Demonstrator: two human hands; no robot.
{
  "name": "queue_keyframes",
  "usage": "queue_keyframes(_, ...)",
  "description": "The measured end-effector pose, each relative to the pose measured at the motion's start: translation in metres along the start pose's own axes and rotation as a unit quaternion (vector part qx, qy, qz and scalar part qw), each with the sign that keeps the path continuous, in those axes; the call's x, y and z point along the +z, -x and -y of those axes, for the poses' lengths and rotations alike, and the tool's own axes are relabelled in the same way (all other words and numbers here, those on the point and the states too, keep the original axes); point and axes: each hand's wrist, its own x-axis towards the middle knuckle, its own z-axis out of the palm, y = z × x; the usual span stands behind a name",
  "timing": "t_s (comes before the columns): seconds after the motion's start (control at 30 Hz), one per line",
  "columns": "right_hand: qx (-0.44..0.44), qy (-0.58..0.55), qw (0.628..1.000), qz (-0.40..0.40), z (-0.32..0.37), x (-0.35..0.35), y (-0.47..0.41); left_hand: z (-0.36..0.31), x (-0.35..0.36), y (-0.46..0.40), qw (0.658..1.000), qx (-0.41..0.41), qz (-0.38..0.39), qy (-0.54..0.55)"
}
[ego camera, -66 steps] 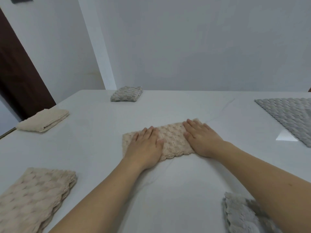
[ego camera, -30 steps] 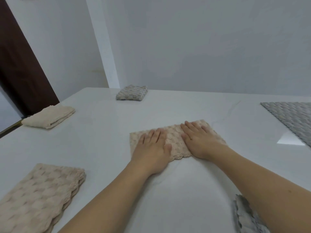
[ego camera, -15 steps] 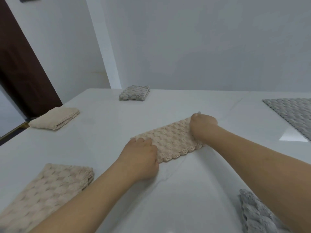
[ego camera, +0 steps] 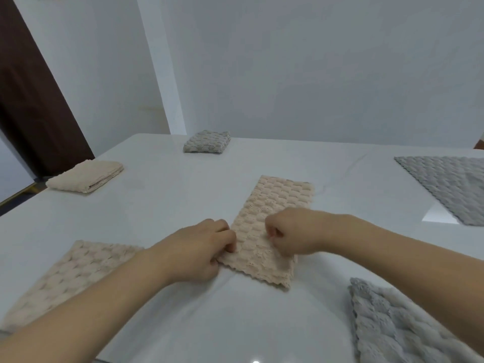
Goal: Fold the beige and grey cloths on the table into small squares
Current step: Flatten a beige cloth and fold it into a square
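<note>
Beige cloth [ego camera: 272, 226] laid lengthwise on white table [ego camera: 183, 195], pinched at near edges by left hand [ego camera: 199, 252] and right hand [ego camera: 293, 234], fingers curled.

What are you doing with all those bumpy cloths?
A person is folding cloths on a white table. The left hand and the right hand each pinch the near part of a long beige cloth that is only part folded. A small grey square and a folded beige cloth lie further back. A flat grey cloth waits on the right.
</note>
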Motion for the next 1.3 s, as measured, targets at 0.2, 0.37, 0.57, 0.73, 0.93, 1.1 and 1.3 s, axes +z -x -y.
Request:
queue_keyframes(0.2,0.014,0.066,0.997,0.032,0.033,0.015,0.025,-0.02,0.005,-0.009,0.999,-0.041,-0.027,0.004)
queue_keyframes(0.37,-0.025,0.091,0.995,0.025,0.04,0.022,0.037,-0.03,-0.013,0.009,0.99,-0.06,0.099,0.086)
queue_keyframes(0.57,-0.016,0.087,0.996,0.026,0.036,0.023,0.034,-0.045,0.006,0.031,0.994,0.049,-0.025,-0.093)
queue_keyframes(0.73,0.027,0.01,0.993,0.116,0.035,0.009,0.036,-0.05,0.002,0.023,0.996,0.003,-0.056,-0.063)
queue_keyframes(0.93,0.033,-0.012,0.983,0.181,0.04,0.0,0.046,-0.047,-0.017,0.009,0.988,-0.117,0.043,0.091)
queue_keyframes(1.1,0.032,-0.02,0.991,0.125,0.038,-0.005,0.038,-0.049,-0.025,0.009,0.973,-0.122,0.084,0.175)
queue_keyframes(1.3,0.074,-0.204,0.961,0.17,0.018,-0.013,0.033,-0.042,-0.03,0.018,0.97,-0.1,0.095,0.201)
